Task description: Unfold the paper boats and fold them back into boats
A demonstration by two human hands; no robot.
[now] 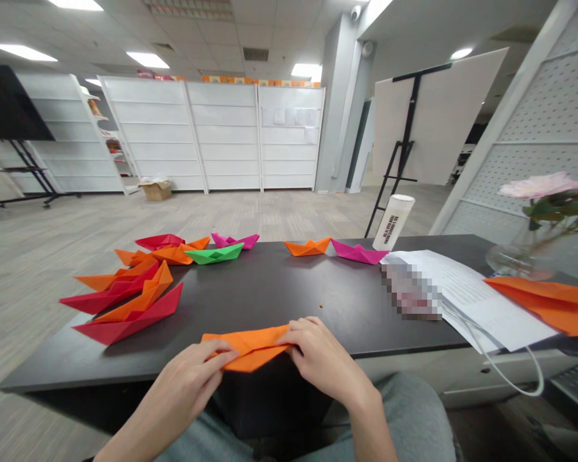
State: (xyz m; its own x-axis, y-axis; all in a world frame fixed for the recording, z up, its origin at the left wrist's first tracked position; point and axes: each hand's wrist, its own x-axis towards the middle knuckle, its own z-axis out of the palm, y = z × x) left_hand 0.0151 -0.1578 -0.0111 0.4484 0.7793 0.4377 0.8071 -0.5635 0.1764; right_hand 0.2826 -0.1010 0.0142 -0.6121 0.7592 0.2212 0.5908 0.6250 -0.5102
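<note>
Both hands rest at the near edge of the dark table, pressing on a folded orange paper. My left hand holds the paper's left part, and my right hand holds its right end. Beyond them, at the left, lies a heap of red and orange paper boats. A green paper boat and a magenta paper boat sit along the far edge. Farther right are an orange paper boat and another magenta paper boat.
Printed white papers and a large orange paper sheet lie at the right. Behind them stand a white tube-shaped bottle and a glass vase with pink flowers. A pixelated object sits by the papers. A white cable hangs over the table edge.
</note>
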